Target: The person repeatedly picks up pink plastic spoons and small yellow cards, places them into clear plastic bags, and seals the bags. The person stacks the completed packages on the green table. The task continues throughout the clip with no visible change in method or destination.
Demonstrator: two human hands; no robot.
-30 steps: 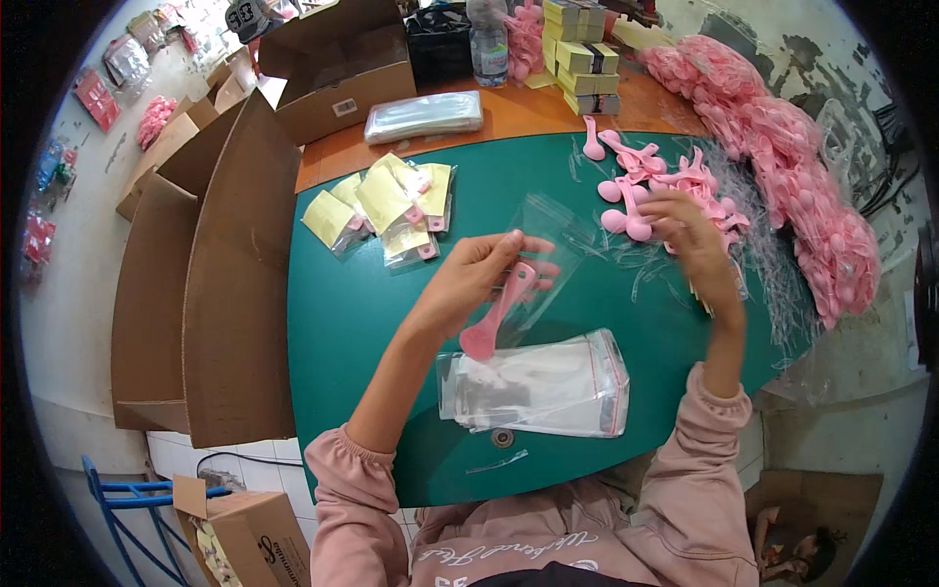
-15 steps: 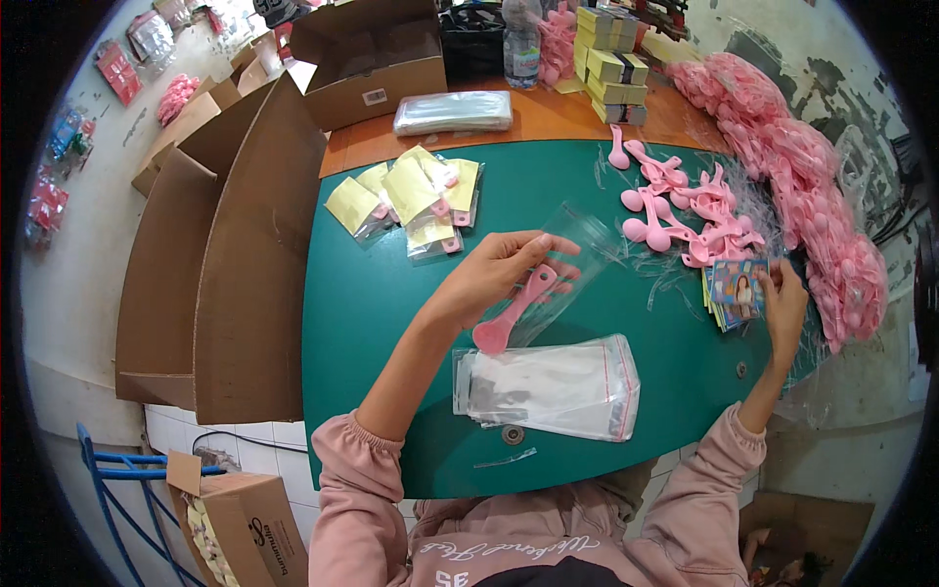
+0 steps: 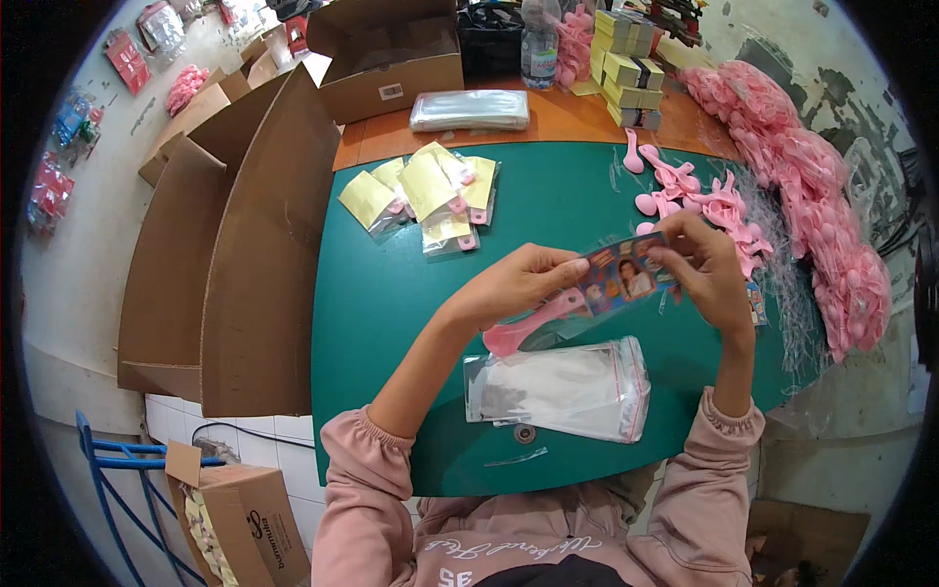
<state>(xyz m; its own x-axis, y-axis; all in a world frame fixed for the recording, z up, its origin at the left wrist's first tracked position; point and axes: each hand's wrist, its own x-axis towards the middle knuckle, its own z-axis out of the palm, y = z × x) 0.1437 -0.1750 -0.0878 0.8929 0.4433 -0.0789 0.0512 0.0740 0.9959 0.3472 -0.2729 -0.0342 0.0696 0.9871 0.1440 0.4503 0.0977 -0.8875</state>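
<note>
My left hand point(image 3: 528, 279) grips a clear plastic bag with a pink measuring spoon point(image 3: 514, 336) in it, bowl end toward me. My right hand point(image 3: 706, 272) pinches a colourful printed card point(image 3: 624, 276) at the bag's right end. The card's left edge meets my left thumb; how far it sits inside the bag I cannot tell. Below my hands lies a stack of clear bags point(image 3: 577, 391) on the green table top point(image 3: 391, 333). More printed cards point(image 3: 756, 303) show partly behind my right wrist. Loose pink spoons point(image 3: 722, 201) lie beyond my right hand.
Filled bags with yellow cards point(image 3: 425, 191) lie at the far left of the table. Behind them are a bundle of clear bags point(image 3: 469, 111), a bottle point(image 3: 539, 49) and card stacks point(image 3: 631, 73). Bagged spoons point(image 3: 822, 196) line the right edge; a tall cardboard box point(image 3: 259, 245) stands left.
My right hand has brought a card from the stack at the right over to the bag in my left hand. The left hand's fingers have closed more on the bag.
</note>
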